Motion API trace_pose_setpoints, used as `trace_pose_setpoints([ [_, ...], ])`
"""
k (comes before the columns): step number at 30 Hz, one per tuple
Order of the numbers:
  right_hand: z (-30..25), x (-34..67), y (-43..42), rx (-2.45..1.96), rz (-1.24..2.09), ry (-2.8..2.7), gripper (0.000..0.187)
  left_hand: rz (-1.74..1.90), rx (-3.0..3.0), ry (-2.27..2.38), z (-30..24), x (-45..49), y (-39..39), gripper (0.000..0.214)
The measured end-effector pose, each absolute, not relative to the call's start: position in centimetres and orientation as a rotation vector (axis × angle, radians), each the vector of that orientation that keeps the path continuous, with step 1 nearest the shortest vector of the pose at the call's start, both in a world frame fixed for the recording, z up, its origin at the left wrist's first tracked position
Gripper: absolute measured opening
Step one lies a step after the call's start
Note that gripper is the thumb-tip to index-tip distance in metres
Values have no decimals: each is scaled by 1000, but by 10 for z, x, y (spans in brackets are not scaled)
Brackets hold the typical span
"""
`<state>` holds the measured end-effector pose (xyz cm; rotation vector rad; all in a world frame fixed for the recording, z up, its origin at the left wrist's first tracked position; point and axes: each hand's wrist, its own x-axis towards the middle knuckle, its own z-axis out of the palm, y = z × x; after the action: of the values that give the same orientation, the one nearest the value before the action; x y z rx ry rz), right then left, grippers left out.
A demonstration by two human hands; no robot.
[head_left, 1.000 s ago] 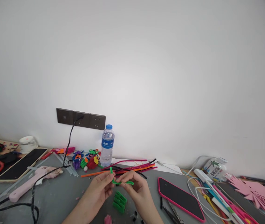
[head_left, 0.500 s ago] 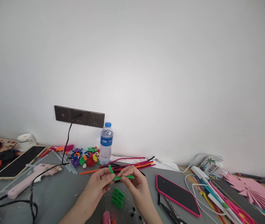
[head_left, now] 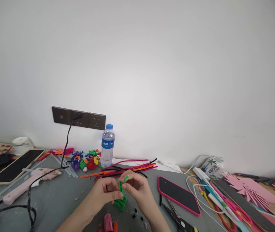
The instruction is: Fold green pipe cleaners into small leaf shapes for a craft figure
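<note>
A bright green pipe cleaner [head_left: 121, 187], bent into a narrow shape, is pinched between both hands at the near middle of the table. My left hand [head_left: 108, 190] grips it from the left with thumb and fingers. From the right, my right hand [head_left: 134, 185] pinches it near the upper end, fingers curled. Just below lies a bundle of folded green pipe cleaners [head_left: 120, 205], partly covered by the hands. Nearer to me are a pink bundle [head_left: 108, 222] and an orange piece [head_left: 115, 226]. Small black bits [head_left: 134, 213] lie to the right.
Loose pipe cleaners [head_left: 137, 167] lie behind the hands, near a water bottle [head_left: 107, 148] and small colourful figures [head_left: 89, 161]. A pink glue gun [head_left: 22, 187] with its cord is at left. At right are a pink-cased phone [head_left: 179, 195] and scissors [head_left: 178, 220].
The green pipe cleaner was spread in an open V; now its arms are closer together and more upright. My hands have come lower, over the green bundle. The view has shifted slightly.
</note>
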<state>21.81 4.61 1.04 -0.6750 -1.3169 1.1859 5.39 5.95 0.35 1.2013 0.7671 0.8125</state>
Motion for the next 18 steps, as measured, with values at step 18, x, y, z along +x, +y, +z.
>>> trace_pose_setpoints([
  [18, 4, 218, 51, -892, 1238, -1101, 24, 867, 1438, 899, 1, 53, 63, 31],
])
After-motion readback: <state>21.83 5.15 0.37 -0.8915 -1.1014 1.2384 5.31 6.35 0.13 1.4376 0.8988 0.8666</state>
